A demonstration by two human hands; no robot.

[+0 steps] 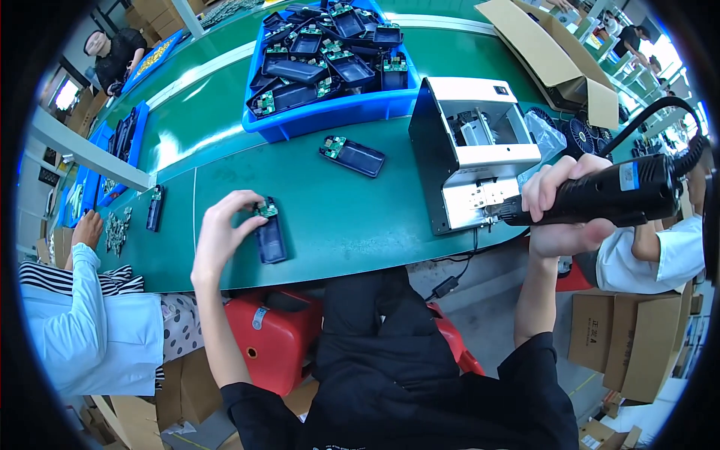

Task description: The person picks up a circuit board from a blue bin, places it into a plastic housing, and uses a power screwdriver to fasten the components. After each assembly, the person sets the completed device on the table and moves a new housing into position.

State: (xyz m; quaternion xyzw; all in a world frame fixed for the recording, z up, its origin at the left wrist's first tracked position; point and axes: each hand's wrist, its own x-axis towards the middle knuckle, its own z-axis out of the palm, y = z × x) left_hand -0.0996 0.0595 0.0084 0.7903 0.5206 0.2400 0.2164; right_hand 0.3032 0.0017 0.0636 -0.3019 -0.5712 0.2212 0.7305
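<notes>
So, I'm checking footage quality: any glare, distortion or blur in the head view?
Head view: fisheye bends the green table's near edge; pale glare lies on the green left of the blue bin; bright patches at upper right wash out; the left hand and black case look reasonably sharp.

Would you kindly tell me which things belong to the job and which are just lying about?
Likely in use:
corded black tool in the right hand
black casing at the left hand
silver-and-black machine
blue bin of similar casings

Likely just lying about:
clear plastic bag beside the machine
open cardboard box
</notes>
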